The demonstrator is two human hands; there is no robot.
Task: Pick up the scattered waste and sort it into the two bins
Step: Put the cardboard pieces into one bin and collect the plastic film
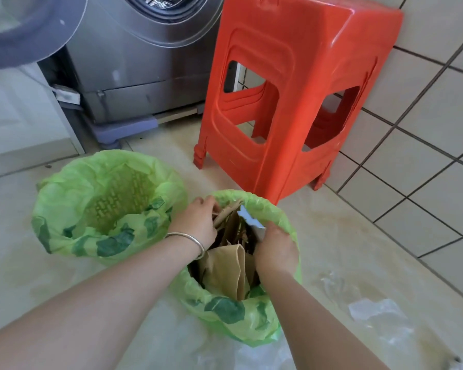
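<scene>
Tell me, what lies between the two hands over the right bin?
Head view: brown cardboard pieces standing in the green-lined right bin, between left hand and right hand.

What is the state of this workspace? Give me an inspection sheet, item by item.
Surface: beige tiled floor, scuffed and stained.
Job's things: two bins lined with green bags. Left bin shows no waste inside. Right bin is stuffed with brown cardboard pieces.
Clutter: clear plastic film lies on the floor to the right of the right bin; more by the bottom edge.
Grippers: left hand grips cardboard strips in the right bin; right hand holds a white-grey scrap over it.
Cables: nothing seen.
Surroundings: orange plastic stool, grey front-loading washing machine, tiled wall.
</scene>
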